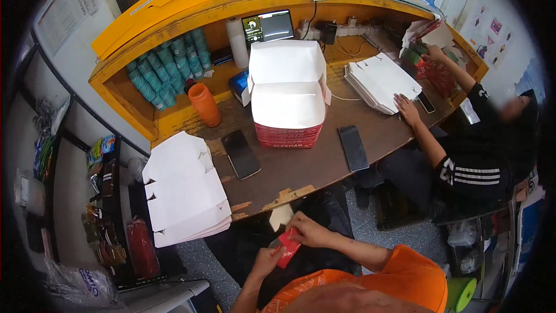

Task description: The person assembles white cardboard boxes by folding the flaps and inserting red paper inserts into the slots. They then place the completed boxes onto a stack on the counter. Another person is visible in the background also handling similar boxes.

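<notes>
Over my lap, my left hand [266, 262] and my right hand [308, 232] both grip a small red piece [288, 248] that looks like folded card. The left fingers close on its near left side, the right fingers on its upper edge. Just beyond my right hand a cream-coloured flap [281, 217] shows; whether it joins the red piece, I cannot tell. On the table ahead stands a stack of open red-and-white cardboard boxes [288, 107], the top one with its lid up. A pile of flat white box blanks [188, 191] overhangs the table's left edge.
Two dark phones [241, 154] [353, 148] lie either side of the box stack. Behind are an orange bottle [205, 105], teal cup stacks [169, 69] and a lit screen [269, 26]. A co-worker [472, 162] at right touches more white blanks [384, 81]. Shelves [58, 156] line the left.
</notes>
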`<state>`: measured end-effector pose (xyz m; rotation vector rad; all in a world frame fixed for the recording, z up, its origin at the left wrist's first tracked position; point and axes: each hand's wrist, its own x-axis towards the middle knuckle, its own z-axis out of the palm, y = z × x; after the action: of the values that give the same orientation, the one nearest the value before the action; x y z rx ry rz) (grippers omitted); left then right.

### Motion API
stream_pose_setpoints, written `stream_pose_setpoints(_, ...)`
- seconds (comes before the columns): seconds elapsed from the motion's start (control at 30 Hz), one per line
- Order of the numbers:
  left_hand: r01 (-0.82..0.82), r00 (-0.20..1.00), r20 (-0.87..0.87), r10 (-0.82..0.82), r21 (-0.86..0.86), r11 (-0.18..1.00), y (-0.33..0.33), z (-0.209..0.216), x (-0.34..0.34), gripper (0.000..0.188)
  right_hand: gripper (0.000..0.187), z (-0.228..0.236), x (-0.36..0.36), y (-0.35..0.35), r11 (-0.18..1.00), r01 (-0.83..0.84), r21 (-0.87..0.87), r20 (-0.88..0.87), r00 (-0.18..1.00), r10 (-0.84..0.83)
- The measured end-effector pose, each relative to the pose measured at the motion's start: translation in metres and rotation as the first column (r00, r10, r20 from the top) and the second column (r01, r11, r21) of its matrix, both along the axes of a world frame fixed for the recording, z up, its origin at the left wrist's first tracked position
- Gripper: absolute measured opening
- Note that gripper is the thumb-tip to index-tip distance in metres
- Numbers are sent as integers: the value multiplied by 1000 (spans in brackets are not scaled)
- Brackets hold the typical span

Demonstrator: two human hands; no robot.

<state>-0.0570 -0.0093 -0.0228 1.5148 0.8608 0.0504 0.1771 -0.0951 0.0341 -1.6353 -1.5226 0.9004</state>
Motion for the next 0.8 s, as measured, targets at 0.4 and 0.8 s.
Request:
stream_pose_setpoints(0.4, 30, 1000, -1, -30, 108, 994, 1, 37, 17, 42, 33, -22, 0, -6, 996, -92, 21, -16, 996, 92)
stream_pose_setpoints(0.8, -156, 976, 151, 157, -20, 988, -17, 27, 25, 45, 34, -13, -21, -13, 977, 28, -211, 151, 988, 4)
